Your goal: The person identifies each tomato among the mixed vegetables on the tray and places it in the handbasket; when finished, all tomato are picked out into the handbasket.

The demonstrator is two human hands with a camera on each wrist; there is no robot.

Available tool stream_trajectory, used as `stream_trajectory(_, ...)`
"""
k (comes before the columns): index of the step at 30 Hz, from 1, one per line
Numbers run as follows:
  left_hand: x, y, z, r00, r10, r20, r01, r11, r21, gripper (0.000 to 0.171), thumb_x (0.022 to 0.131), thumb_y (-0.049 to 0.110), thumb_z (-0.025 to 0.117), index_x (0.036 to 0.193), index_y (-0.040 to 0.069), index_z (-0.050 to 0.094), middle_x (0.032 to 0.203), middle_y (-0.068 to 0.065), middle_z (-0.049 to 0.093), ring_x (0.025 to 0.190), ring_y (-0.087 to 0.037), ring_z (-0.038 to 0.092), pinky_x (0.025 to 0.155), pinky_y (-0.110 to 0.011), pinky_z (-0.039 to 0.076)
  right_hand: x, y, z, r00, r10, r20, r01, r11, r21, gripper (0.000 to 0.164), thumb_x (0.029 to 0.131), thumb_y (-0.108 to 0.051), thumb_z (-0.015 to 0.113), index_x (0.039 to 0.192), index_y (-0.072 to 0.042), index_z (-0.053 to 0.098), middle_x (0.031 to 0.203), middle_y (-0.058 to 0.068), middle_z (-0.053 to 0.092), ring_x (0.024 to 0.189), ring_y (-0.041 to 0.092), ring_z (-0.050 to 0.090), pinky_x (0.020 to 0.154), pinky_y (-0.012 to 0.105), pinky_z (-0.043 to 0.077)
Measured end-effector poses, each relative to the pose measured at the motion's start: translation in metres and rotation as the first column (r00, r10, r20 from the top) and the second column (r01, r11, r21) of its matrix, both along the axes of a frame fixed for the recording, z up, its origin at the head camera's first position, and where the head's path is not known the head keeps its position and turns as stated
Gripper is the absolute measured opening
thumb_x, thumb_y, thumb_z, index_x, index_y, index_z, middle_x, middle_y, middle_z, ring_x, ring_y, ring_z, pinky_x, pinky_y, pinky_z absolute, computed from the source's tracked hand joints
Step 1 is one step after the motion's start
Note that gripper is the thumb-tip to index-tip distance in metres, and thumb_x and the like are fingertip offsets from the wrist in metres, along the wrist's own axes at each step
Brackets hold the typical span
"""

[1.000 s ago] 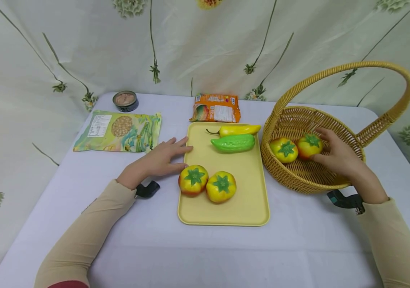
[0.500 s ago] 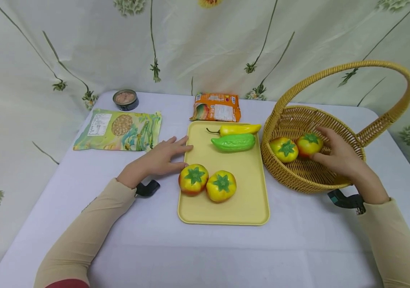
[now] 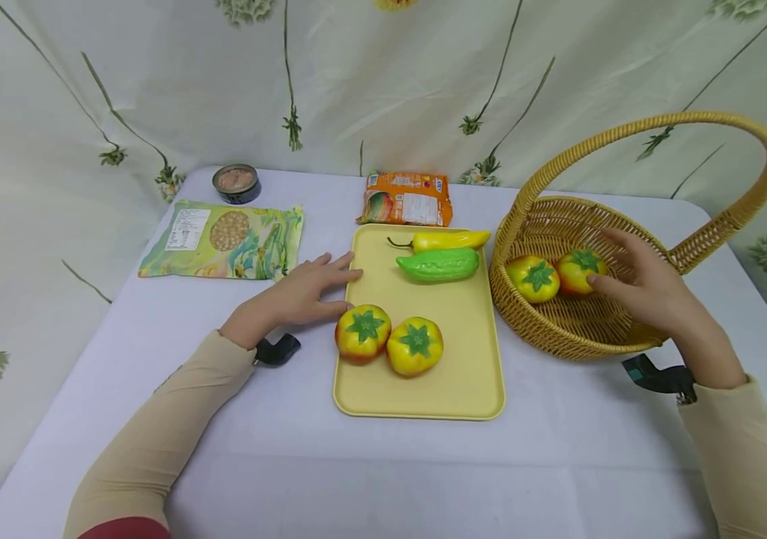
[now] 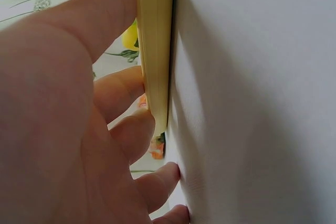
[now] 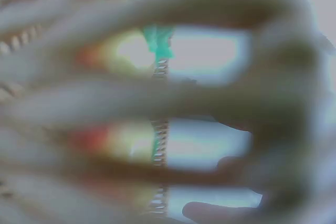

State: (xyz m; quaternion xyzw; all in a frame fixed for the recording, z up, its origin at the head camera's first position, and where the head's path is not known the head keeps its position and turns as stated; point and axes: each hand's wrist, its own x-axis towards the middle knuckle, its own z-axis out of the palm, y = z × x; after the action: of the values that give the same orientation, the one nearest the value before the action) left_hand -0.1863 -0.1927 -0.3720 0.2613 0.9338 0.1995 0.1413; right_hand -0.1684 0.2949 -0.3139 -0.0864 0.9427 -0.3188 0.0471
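Along the left edge of the yellow tray (image 3: 423,408), my left hand (image 3: 295,294) rests with spread fingers. In the left wrist view its thumb and fingertips are right at the tray wall (image 4: 156,51). Beside the thumb, a round yellow-red fruit with a green star-shaped cap (image 3: 362,335) lies on the tray against a second such fruit (image 3: 414,347). Over the wicker basket (image 3: 558,346) my right hand (image 3: 649,288) has its thumb and fingers apart, just right of one capped fruit (image 3: 580,272). Another fruit (image 3: 533,279) sits left of that one. The right wrist view is blurred.
A yellow chili pepper (image 3: 452,239) and a green pepper (image 3: 438,265) lie at the tray's far end. Behind stands an orange packet (image 3: 405,199). A green patterned bag (image 3: 221,241) and an opened can (image 3: 236,183) are at the back left. The basket's tall handle (image 3: 666,120) arches up.
My right hand has drawn slightly right, and its fingers have come away from the right-hand fruit, which stays in the basket. The left hand keeps its place at the tray.
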Motion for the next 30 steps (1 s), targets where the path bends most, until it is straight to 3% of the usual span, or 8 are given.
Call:
stream_trajectory(6,-0.001,0.001,0.001,1.0,-0.001,0.005,0.001,1.0,0.004,0.062,0.098,0.032,0.066,0.153,0.012,0.048,0.169,-0.015,0.022,0.153,-0.056,0.016,0.121,-0.073,0.015,0.01,-0.008,0.012,0.997,0.034,-0.075,-0.035,0.999,-0.014,0.079,0.096,-0.012,0.068,0.162,-0.006,0.023,0.162,0.03,0.03,0.138,0.062,0.037,0.1,0.079,0.038)
stream_trajectory(11,-0.001,0.0,0.001,1.0,0.002,0.005,-0.002,1.0,0.006,0.062,0.097,0.032,0.066,0.153,0.012,0.048,0.169,-0.016,0.023,0.153,-0.057,0.017,0.12,-0.073,0.015,0.018,-0.02,0.018,0.984,0.11,-0.137,-0.113,0.993,-0.017,0.077,0.094,-0.008,0.07,0.16,-0.005,0.029,0.159,0.029,0.035,0.136,0.058,0.041,0.101,0.076,0.038)
stream_trajectory(18,-0.001,0.0,0.0,1.0,-0.001,0.009,0.001,1.0,0.009,0.062,0.098,0.032,0.066,0.153,0.012,0.048,0.169,-0.015,0.023,0.153,-0.056,0.017,0.121,-0.073,0.015,0.031,-0.047,0.026,0.958,0.2,-0.206,-0.195,0.98,0.044,0.056,0.098,-0.018,0.068,0.147,0.0,0.048,0.146,0.027,0.051,0.131,0.047,0.049,0.097,0.072,0.045)
stream_trajectory(22,-0.001,0.001,-0.001,1.0,-0.006,0.005,0.006,1.0,0.007,0.062,0.098,0.031,0.066,0.153,0.012,0.048,0.169,-0.015,0.022,0.153,-0.056,0.016,0.12,-0.073,0.015,0.038,-0.064,0.032,0.939,0.26,-0.227,-0.25,0.966,0.07,0.045,0.097,-0.016,0.07,0.137,-0.001,0.058,0.132,0.021,0.064,0.113,0.037,0.063,0.088,0.052,0.058)
stream_trajectory(26,-0.002,0.001,-0.001,1.0,-0.001,0.006,0.001,1.0,0.002,0.062,0.098,0.032,0.066,0.153,0.013,0.048,0.17,-0.015,0.022,0.153,-0.056,0.016,0.12,-0.073,0.015,0.038,-0.082,0.037,0.918,0.337,-0.211,-0.324,0.942,0.091,0.038,0.096,-0.019,0.071,0.131,-0.006,0.065,0.117,0.012,0.073,0.1,0.023,0.068,0.076,0.029,0.058)
stream_trajectory(30,-0.002,-0.001,-0.002,1.0,0.001,0.004,-0.001,1.0,0.004,0.062,0.098,0.032,0.066,0.153,0.013,0.048,0.17,-0.015,0.022,0.153,-0.056,0.016,0.12,-0.074,0.015,0.035,-0.1,0.033,0.876,0.441,-0.196,-0.43,0.898,0.099,0.035,0.096,-0.02,0.071,0.129,-0.008,0.066,0.109,0.005,0.074,0.096,0.014,0.066,0.076,0.029,0.058)
